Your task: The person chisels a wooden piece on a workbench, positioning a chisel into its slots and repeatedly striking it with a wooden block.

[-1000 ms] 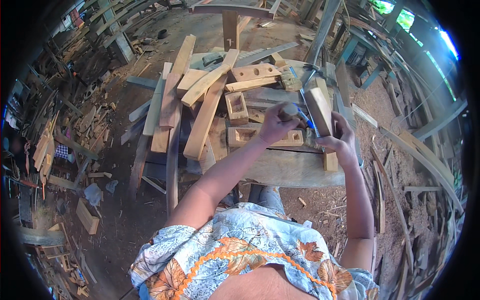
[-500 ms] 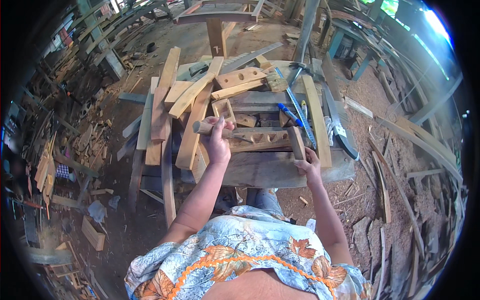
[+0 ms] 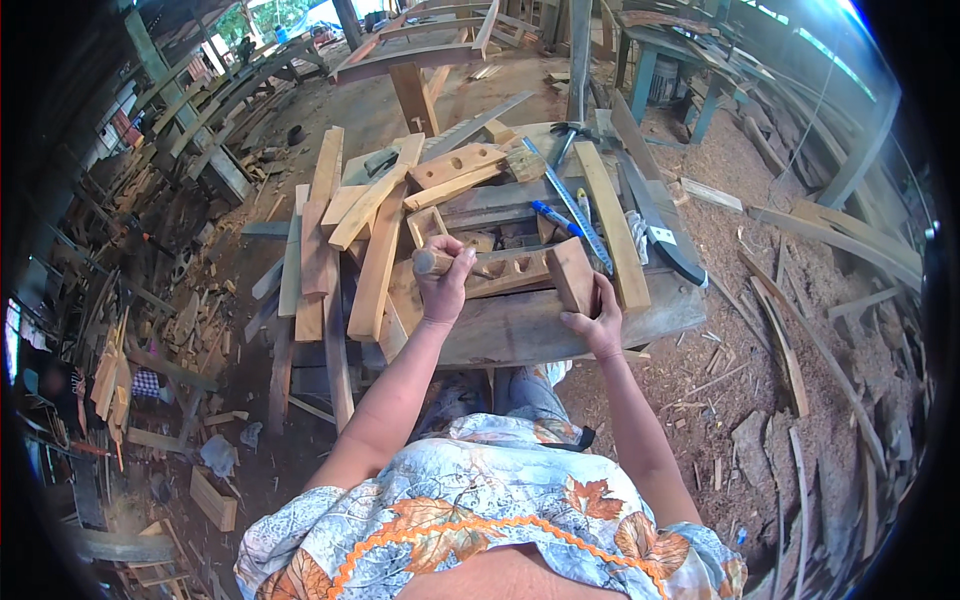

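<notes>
The left hand's [image 3: 443, 288] grip was wrapped round a brown cylindrical wooden handle [image 3: 430, 262], best kept steady near the tan, notched wooden beam [image 3: 515, 284] on the grey bench [image 3: 490, 337]; the right hand's [image 3: 598, 322] grip clasped a brown rectangular wooden block [image 3: 572, 272], best held firmly.

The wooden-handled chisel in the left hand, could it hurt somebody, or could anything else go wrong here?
The wooden-handled chisel in the left hand points toward the side where the right hand grips a wooden block, so a slip might poke those fingers. The handsaw lies near the right edge of the bench, so a bump could knock it off.
</notes>
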Tool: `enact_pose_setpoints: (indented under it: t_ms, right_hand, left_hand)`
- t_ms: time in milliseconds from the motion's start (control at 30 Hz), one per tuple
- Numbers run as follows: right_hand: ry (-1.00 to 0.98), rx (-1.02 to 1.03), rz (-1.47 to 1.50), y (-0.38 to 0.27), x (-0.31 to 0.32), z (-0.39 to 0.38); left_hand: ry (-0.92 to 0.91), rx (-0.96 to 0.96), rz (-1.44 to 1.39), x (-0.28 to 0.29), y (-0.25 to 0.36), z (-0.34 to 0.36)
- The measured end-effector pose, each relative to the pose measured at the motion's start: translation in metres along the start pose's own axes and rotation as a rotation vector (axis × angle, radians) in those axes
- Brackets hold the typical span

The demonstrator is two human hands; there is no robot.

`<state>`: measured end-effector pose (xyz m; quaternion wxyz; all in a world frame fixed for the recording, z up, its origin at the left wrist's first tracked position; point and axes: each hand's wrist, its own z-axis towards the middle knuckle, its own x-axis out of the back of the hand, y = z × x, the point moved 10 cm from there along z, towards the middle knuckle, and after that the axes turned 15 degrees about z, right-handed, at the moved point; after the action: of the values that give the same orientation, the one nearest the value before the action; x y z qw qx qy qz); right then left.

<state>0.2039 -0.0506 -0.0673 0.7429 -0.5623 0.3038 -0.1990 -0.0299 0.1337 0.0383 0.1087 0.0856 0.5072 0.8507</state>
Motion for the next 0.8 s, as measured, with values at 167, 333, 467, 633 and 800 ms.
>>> enact_pose_setpoints:
  t_ms: [167, 333, 467, 633, 800]
  right_hand:
    - [0.015, 0.079, -0.263, -0.005, -0.001, -0.001]
    - [0.025, 0.196, -0.356, -0.019, -0.005, -0.006]
    - [0.032, 0.233, -0.405, -0.021, -0.007, -0.009]
    - [0.001, 0.257, -0.529, -0.019, -0.012, -0.01]
    - [-0.047, 0.277, -0.617, -0.022, -0.021, -0.012]
  left_hand:
    - [-0.074, -0.09, 0.143, -0.016, 0.019, -0.01]
    - [-0.089, -0.198, 0.241, -0.025, 0.027, -0.012]
    - [-0.102, -0.188, 0.225, -0.025, 0.024, -0.01]
    - [-0.06, -0.24, 0.255, -0.026, 0.034, -0.015]
    - [-0.034, -0.233, 0.212, -0.024, 0.03, -0.014]
